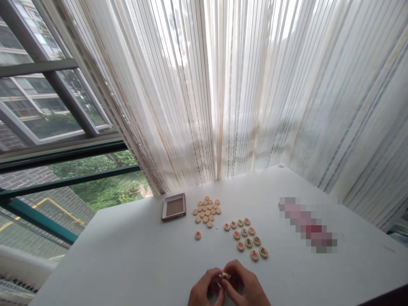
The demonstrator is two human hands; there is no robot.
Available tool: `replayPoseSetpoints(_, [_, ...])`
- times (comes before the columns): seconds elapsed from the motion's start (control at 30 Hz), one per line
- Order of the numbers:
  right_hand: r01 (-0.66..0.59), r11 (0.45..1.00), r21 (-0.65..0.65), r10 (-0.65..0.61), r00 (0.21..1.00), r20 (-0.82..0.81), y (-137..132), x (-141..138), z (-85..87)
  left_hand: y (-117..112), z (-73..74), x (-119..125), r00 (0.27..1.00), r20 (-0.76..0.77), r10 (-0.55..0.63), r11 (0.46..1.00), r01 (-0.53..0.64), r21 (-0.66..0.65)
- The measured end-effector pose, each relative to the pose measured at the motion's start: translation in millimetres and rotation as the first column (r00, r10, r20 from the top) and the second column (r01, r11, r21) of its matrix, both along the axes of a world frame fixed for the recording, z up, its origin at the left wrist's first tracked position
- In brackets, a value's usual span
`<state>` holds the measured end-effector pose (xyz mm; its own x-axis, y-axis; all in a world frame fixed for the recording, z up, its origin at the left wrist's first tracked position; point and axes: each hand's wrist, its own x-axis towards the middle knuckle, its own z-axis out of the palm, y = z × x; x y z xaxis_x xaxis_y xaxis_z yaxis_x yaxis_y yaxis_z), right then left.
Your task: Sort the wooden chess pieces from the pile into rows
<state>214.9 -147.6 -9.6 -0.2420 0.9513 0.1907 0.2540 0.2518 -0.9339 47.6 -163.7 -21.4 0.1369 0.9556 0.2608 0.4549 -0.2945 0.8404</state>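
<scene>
Near side: left hand [205, 289] and right hand [246, 284] pinching one small disc [225, 276], marked discs [244, 232] farther off, right.

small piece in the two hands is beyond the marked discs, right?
Not beyond them: the head view shows the small piece in the left hand and right hand on the near side of the marked discs.

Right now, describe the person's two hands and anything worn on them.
The left hand and the right hand are both bare, without gloves. No rings, straps or markings can be made out, and no sleeves show within the picture.
</scene>
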Motion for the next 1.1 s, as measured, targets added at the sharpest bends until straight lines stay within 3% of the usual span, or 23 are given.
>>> replayPoseSetpoints(0.23, [-0.055,0.994,-0.093,0.050,0.997,-0.055,-2.0,2.4,8.4,1.3,0.7,-1.8,0.997,-0.062,-0.044,0.999,0.044,0.001])
replayPoseSetpoints(0.73, [-0.022,0.998,-0.051,0.020,0.999,-0.034,-4.7,2.6,24.8,-4.5,9.7,11.5,0.998,-0.001,0.062,0.990,-0.062,0.127])
replayPoseSetpoints(0.87, [-0.028,1.000,-0.009,0.028,0.998,-0.051,-6.5,1.6,29.3,-5.7,19.1,13.2,0.992,-0.044,0.119,0.985,-0.113,0.134])
replayPoseSetpoints(1.0, [0.002,0.999,0.044,0.001,0.998,-0.065,-9.3,3.0,31.9,-3.1,36.1,11.6,0.986,-0.147,0.078,0.997,-0.074,0.035])
replayPoseSetpoints(1.1, [0.035,0.997,0.071,-0.033,0.999,-0.031,-12.3,12.6,30.4,4.1,45.3,11.2,0.972,-0.213,0.100,0.995,-0.094,0.042])
